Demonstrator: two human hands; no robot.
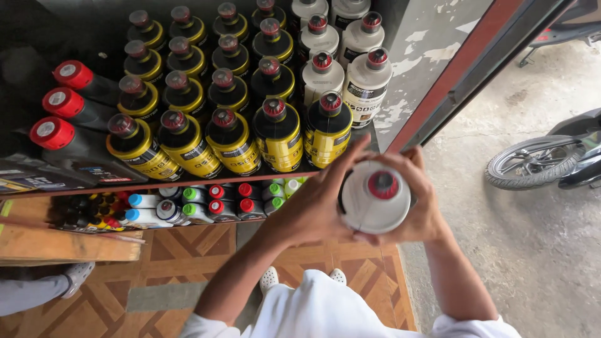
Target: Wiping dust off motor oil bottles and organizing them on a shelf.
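Both hands, left hand (313, 206) and right hand (421, 209), are wrapping a closed grip around a white red-capped bottle (374, 197), holding it off the nearly full shelf (188, 181) beside the white bottles (341, 56).

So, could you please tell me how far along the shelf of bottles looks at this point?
Done: the yellow bottles stand in full rows, and white bottles fill the right columns. In hand: the left hand and right hand both grip one white bottle with a red cap, held just in front of the shelf edge. Left: a gap shows beside the front yellow row, under the white bottles.
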